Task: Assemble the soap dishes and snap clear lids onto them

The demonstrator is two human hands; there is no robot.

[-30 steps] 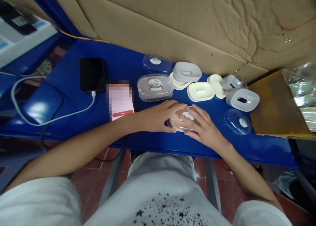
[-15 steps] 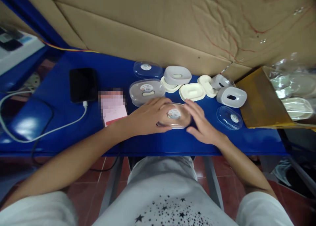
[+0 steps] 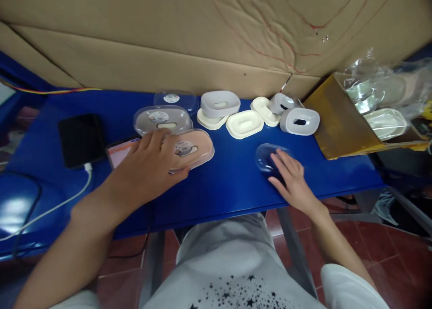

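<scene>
A peach box under a clear lid (image 3: pixel 199 150) lies on the blue table, and my left hand (image 3: pixel 151 165) grips its left end. Behind it sits a grey box with a clear lid (image 3: pixel 141 120). Farther right, my right hand (image 3: pixel 292 178) rests with fingers spread on a loose clear lid (image 3: pixel 265 158). Toward the back are a grey container (image 3: pixel 221 102) on a cream piece, a flat cream tray (image 3: pixel 245 124), another cream piece (image 3: pixel 259 106) and two grey rings (image 3: pixel 300 122), (image 3: pixel 281 102). Another clear lid (image 3: pixel 185 101) lies at the back.
A black device (image 3: pixel 81 140) with a white cable and a phone (image 3: pixel 121 152) lie on the left. At the right stands an open cardboard box (image 3: pixel 332 120) with plastic-wrapped pieces. Cardboard (image 3: pixel 135 52) lines the table's back.
My left hand has carried the peach box leftward, beside the grey box. My right hand has left that box and moved right, onto the loose clear lid. The view has shifted.
</scene>
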